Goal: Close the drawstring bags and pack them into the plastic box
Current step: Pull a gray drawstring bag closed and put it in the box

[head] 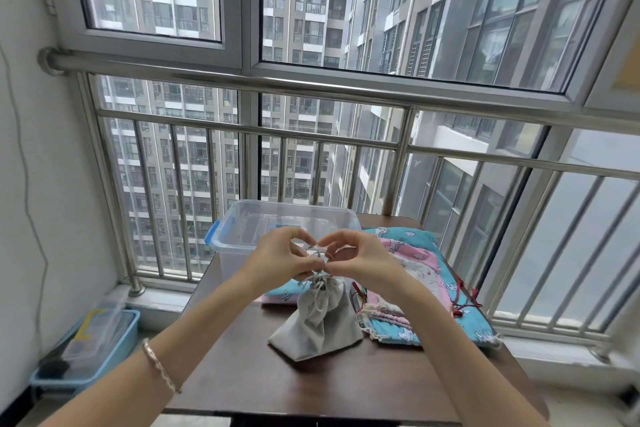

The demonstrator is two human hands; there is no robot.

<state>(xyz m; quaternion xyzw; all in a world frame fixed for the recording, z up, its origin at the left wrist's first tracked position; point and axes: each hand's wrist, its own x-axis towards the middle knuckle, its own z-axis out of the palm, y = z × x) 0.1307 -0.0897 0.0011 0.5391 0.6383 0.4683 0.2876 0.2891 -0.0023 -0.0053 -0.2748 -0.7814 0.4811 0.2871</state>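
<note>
Hands meet over the middle of the table (pixel 311 388) in the head view. The left hand (pixel 280 258) and the right hand (pixel 360 262) face each other with fingers curled. Each pinches the cord (pixel 320 253) just above the neck of the grey bag (pixel 318 322). That bag stands upright on the dark tabletop, its neck gathered tight and its base spread wide. A bracelet (pixel 161 366) sits on the left wrist.

Behind the hands, at the table's far left, stands the clear box (pixel 239 236), with a blue latch on its left end. Whether anything lies inside cannot be told. Right of the grey bag lies a flat pile of patterned bags (pixel 426 274), blue and pink, with red and white strings trailing at their near ends. One more blue bag (pixel 282 293) lies flat between the box and the grey bag. On the floor left of the table sits a blue tray (pixel 131 322). A steel railing (pixel 311 83) runs before the window.
</note>
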